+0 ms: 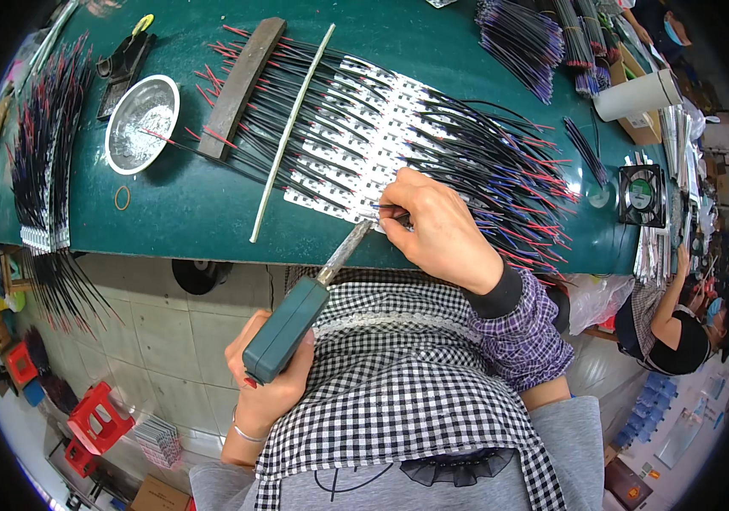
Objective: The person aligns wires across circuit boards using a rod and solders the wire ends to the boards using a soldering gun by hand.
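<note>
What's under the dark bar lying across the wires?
Wires run beneath the dark bar: black lengths show on its right, red ends on its left. The covered stretches and the green tabletop directly below are hidden.

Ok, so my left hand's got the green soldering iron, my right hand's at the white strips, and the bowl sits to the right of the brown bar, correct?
Not quite: the head view shows the bowl to the left of the brown bar. Your left hand does have the green soldering iron, and your right hand is at the white strips.
</note>
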Demonstrator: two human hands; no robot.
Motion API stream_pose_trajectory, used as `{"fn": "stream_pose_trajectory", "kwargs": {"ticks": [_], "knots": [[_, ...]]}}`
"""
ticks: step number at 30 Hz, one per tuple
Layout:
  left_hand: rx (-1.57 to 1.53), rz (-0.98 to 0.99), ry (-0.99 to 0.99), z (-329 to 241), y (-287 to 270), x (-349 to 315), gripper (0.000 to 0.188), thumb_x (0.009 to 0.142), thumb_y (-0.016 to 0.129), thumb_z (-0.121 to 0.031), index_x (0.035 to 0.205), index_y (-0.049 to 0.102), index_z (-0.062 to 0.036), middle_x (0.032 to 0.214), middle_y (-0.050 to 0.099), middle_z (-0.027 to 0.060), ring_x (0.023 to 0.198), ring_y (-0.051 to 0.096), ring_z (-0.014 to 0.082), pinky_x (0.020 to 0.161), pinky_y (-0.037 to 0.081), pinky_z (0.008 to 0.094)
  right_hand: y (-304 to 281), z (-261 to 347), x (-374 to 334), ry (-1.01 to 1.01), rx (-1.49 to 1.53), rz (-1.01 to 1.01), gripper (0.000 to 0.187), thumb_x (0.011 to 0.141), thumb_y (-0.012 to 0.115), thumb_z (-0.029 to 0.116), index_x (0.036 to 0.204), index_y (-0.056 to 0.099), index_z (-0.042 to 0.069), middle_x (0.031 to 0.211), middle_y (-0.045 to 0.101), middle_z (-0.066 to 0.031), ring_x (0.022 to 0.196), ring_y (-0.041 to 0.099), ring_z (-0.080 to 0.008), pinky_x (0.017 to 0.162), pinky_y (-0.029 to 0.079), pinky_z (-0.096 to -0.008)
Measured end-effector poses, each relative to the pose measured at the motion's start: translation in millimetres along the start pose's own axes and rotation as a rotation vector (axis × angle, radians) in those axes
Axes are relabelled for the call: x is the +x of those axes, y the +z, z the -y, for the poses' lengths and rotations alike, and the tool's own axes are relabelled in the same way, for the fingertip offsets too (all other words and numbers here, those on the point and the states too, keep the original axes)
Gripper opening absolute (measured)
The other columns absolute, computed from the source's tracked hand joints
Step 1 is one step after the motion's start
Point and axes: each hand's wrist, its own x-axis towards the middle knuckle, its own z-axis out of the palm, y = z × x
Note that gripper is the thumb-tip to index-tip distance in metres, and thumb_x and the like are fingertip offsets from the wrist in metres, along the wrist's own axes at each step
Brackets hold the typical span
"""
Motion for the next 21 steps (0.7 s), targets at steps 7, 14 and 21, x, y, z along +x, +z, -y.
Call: {"fn": "stream_pose_trajectory", "kwargs": {"ticks": [7, 14, 21], "knots": [[-0.026, -0.034, 0.001, 2, 6, -1, 0.014, 0.071, 0.075, 0.008, 0.082, 0.070, 0.0028, 0.076, 0.064, 0.0110, 0.061, 0.060, 0.0227, 0.054, 0.047, 0.0321, 3, -2, -2, 0.010, 0.015, 0.001, 0.007, 0.081, 0.067, 0.000, 0.086, 0.063, -0.003, 0.084, 0.059, -0.0144, 0.078, 0.066, -0.0311, 0.070, 0.053, -0.0391], [0.026, -0.013, 0.019, -5, 1, 1, 0.013, 0.072, 0.076, 0.008, 0.082, 0.070, 0.0017, 0.079, 0.066, 0.0110, 0.063, 0.062, 0.0223, 0.055, 0.048, 0.0317, 1, 2, -2, 0.002, -0.020, -0.023, 0.007, 0.079, 0.067, 0.000, 0.085, 0.063, -0.003, 0.084, 0.060, -0.0139, 0.078, 0.067, -0.0314, 0.070, 0.052, -0.0396], [-0.368, -0.289, -0.337, 11, -3, -17, 0.019, 0.083, 0.075, 0.007, 0.101, 0.071, 0.0024, 0.088, 0.071, 0.0063, 0.066, 0.061, 0.0115, 0.054, 0.049, 0.0278, 4, 1, -2, 0.013, -0.037, -0.051, 0.007, 0.079, 0.067, 0.001, 0.084, 0.062, -0.002, 0.084, 0.060, -0.0135, 0.078, 0.065, -0.0316, 0.069, 0.051, -0.0409]]}}
